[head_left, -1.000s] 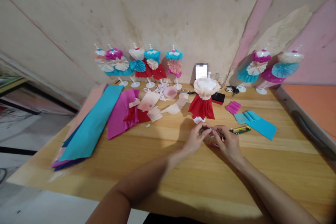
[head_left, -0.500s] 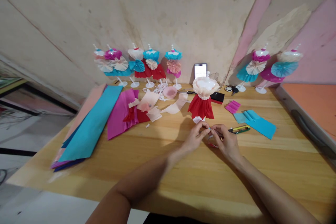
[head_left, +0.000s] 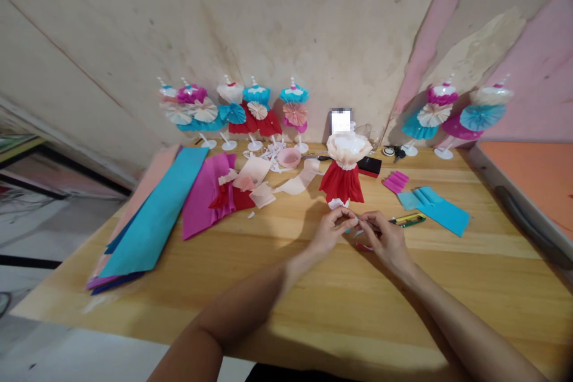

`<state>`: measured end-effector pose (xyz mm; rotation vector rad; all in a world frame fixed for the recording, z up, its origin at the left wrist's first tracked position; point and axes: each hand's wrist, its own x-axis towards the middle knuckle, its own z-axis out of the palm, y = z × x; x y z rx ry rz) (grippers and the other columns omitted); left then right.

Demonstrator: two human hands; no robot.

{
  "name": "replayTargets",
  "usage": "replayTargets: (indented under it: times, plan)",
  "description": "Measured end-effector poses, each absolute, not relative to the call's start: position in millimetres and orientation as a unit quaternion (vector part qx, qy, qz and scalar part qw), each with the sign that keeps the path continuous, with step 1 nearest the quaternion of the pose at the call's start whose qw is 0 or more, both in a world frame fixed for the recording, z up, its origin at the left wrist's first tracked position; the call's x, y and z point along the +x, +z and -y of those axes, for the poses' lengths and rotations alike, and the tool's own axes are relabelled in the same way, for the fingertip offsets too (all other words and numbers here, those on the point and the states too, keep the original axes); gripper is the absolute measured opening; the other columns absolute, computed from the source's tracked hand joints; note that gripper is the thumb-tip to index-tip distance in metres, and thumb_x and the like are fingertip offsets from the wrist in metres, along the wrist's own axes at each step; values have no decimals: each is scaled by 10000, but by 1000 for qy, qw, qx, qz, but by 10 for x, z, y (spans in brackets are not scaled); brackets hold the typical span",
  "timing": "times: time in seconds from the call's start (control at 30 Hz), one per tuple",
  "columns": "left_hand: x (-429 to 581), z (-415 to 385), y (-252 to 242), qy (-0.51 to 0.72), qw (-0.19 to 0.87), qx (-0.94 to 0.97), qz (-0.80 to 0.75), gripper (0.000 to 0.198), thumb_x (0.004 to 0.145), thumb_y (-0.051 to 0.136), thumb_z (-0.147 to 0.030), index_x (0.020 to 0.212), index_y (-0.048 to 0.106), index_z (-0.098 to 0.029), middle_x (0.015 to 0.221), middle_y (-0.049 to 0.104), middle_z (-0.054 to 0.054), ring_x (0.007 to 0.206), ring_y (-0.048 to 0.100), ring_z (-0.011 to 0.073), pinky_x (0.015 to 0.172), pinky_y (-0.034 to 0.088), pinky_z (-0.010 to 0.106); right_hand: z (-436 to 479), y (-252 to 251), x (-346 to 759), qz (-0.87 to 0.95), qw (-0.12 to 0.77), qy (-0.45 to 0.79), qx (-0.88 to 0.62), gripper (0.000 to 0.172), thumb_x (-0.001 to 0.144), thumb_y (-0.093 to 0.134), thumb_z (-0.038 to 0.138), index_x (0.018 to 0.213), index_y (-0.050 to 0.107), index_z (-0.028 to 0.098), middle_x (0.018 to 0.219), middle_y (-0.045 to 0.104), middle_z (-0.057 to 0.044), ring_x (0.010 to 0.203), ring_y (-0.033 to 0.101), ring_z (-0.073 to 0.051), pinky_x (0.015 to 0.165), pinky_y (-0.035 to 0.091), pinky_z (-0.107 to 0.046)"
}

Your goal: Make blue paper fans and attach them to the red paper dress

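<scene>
My left hand (head_left: 330,230) and my right hand (head_left: 385,240) meet over the wooden table (head_left: 286,286), fingertips pinched together on a small blue piece (head_left: 350,228) that I cannot make out well. A reddish ring-like item (head_left: 362,243) lies under my right hand. Just behind the hands stands a paper dress figure (head_left: 344,174) with a red skirt and a cream ruffled top. A yellow-green utility knife (head_left: 408,220) lies right of my right hand.
Long blue, magenta and peach paper sheets (head_left: 152,215) lie at left. Cream and red scraps (head_left: 257,182), a pink bowl (head_left: 289,157), folded blue paper (head_left: 436,206) and pink paper (head_left: 396,181) lie around. Finished dress figures (head_left: 233,107) stand along the wall, two more at right (head_left: 452,113).
Both hands stay pinched together in almost the same spot; the fingers have shifted slightly. The view has drifted a little.
</scene>
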<state>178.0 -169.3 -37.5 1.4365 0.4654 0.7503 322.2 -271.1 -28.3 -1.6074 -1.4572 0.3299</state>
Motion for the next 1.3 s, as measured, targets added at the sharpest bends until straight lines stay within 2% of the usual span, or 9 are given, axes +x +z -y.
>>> replayTargets:
  times: [0.13, 0.3, 0.5, 0.63, 0.8, 0.97, 1.3]
  plan:
    - [1790, 1679, -404, 338, 676, 625, -194, 227, 855, 674, -373, 890, 622, -155, 864, 612, 14, 818, 562, 127, 801, 430, 252, 2711, -300, 3240, 595, 452, 156, -646, 171, 947, 534, 386, 1033, 582, 246, 903, 730, -40, 769, 713, -190, 709, 579, -311]
    - [1798, 1711, -407, 366, 683, 600, -198, 248, 837, 704, -334, 985, 584, -175, 956, 623, 28, 916, 597, 149, 847, 455, 271, 2716, -245, 3223, 579, 460, 188, -646, 191, 947, 526, 407, 1021, 582, 240, 885, 726, -44, 769, 710, -199, 707, 573, -320]
    - [1762, 1755, -382, 412, 545, 695, -223, 191, 903, 621, -362, 945, 666, -181, 964, 668, 55, 975, 610, 180, 928, 457, 324, 2721, -146, 3124, 538, 497, 222, -644, 200, 943, 542, 408, 971, 592, 216, 827, 708, -29, 743, 689, -176, 698, 539, -288]
    - [1743, 1771, -400, 434, 471, 738, -211, 186, 929, 589, -329, 1015, 689, -198, 1034, 687, 71, 1065, 600, 199, 994, 443, 368, 2723, -112, 3075, 508, 521, 230, -646, 216, 936, 552, 417, 970, 597, 208, 853, 714, -35, 773, 683, -178, 714, 528, -283]
    - [1735, 1777, -406, 422, 421, 776, -208, 189, 929, 589, -296, 1081, 657, -207, 1062, 679, 72, 1079, 595, 203, 1002, 455, 380, 2725, -99, 3073, 502, 529, 236, -642, 235, 960, 510, 418, 991, 607, 207, 863, 712, -41, 822, 681, -192, 774, 515, -302]
    - [1745, 1783, -406, 400, 434, 780, -208, 180, 939, 559, -265, 1101, 601, -197, 1113, 651, 81, 1095, 593, 197, 999, 466, 378, 2725, -127, 3116, 509, 514, 237, -648, 241, 958, 510, 419, 1005, 624, 211, 871, 714, -41, 791, 674, -198, 750, 509, -309]
    - [1765, 1775, -471, 370, 470, 769, -225, 139, 916, 583, -246, 1044, 558, -196, 1043, 655, 54, 1056, 618, 183, 947, 482, 342, 2706, -77, 3144, 509, 493, 277, -648, 264, 950, 517, 445, 949, 631, 207, 823, 700, -34, 778, 659, -199, 763, 492, -320]
